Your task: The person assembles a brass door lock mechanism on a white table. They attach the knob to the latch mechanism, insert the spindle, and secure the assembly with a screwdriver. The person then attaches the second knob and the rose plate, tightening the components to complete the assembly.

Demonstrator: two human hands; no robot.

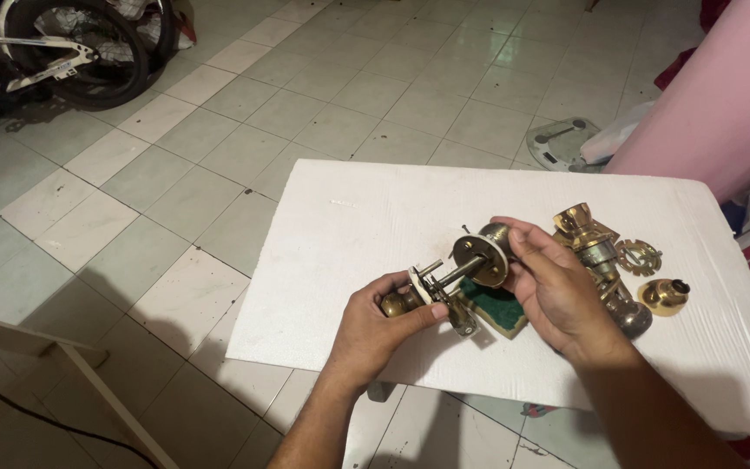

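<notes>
Far left of our hands we see a bicycle wheel (pixel 88 52); beyond them, a grey bathroom scale (pixel 562 143) beside pink cloth (pixel 713 104).

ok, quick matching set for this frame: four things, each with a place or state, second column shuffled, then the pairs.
1. left hand
2. right hand
3. bicycle
4. green block

a. on the floor, top left
b. lies on the white board, beneath the lock parts
c. holds the small knob end
d. holds the round plate end

Pairs: 1-c, 2-d, 3-a, 4-b
</notes>
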